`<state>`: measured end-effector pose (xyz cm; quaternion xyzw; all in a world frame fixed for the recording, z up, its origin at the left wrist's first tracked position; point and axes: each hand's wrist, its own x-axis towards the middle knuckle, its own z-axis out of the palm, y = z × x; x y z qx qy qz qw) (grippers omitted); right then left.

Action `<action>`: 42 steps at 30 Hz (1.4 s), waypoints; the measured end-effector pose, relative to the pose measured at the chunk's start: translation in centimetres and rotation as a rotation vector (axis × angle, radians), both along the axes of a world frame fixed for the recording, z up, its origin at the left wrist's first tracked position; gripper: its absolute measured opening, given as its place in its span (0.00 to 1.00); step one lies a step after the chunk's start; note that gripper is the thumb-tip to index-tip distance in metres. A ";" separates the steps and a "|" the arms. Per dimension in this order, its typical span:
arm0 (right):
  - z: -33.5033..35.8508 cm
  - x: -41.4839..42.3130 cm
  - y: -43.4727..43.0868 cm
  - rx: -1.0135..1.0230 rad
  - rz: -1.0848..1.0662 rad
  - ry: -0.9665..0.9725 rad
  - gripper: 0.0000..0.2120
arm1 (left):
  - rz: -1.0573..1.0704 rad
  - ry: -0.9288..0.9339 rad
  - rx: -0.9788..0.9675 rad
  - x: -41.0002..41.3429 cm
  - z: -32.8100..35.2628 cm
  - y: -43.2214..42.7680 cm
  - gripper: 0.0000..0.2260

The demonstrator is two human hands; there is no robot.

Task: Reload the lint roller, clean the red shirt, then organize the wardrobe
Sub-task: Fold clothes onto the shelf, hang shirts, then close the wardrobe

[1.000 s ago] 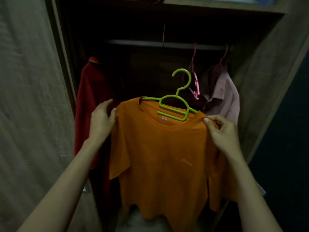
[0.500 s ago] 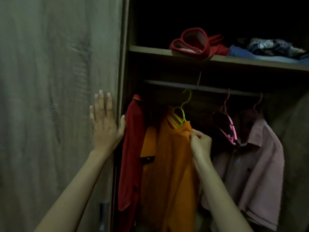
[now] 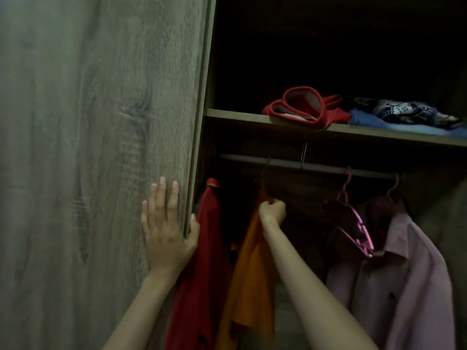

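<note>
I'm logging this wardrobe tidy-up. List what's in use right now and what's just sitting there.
In use: orange shirt, gripped by the right hand; wardrobe door, touched by the left hand; hanging rail; red shirt.

Lying about: pink shirt; pink hanger; folded red garment, blue garment and patterned garment on the shelf.

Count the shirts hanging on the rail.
3: red shirt leftmost, by the door; orange shirt next to it, gripped by the right hand; pink shirt at right. The tilted pink hanger between may carry a dark fourth; too dim to tell.
</note>
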<state>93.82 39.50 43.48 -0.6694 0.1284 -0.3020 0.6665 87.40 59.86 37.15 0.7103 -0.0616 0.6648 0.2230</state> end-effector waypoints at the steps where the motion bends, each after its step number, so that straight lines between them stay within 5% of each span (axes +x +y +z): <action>1: -0.4 0.1 0.1 -0.022 0.003 0.003 0.14 | -0.002 -0.002 0.001 0.0 0.0 0.0 0.31; 8: -5.0 -1.1 -1.0 -0.361 0.040 -0.130 0.18 | 0.008 0.015 0.004 0.0 -0.2 0.0 0.31; 13: -6.3 -4.8 -2.1 -0.403 0.048 -0.354 0.20 | -0.064 0.043 -0.022 -1.3 0.6 -0.7 0.31; 19: 3.9 -10.5 -4.0 -0.575 -0.131 -0.934 0.13 | -0.275 -0.154 0.103 -3.8 7.3 -4.8 0.25; 22: 11.6 -11.1 -6.4 -0.644 -0.340 -1.060 0.13 | -0.407 -0.164 0.146 -3.9 13.2 -6.8 0.25; 24: 16.0 -10.5 -8.0 -0.668 -0.416 -0.954 0.16 | -0.433 -0.118 0.179 -3.3 17.3 -8.0 0.26; 29: 21.3 -7.6 -10.9 -0.950 -0.429 -0.227 0.28 | -0.359 0.310 0.306 0.1 24.7 -10.3 0.27; 34: 22.2 -6.7 -10.5 -1.152 -0.392 0.060 0.33 | -0.280 0.677 0.348 1.1 27.0 -11.9 0.28; 37: 22.2 -6.8 -10.2 -1.201 -0.404 0.113 0.28 | -0.366 0.636 0.321 0.7 27.2 -12.8 0.20; 42: 20.6 -7.1 -10.5 -1.115 -0.387 -0.191 0.17 | -0.578 0.405 0.188 0.1 25.7 -12.9 0.08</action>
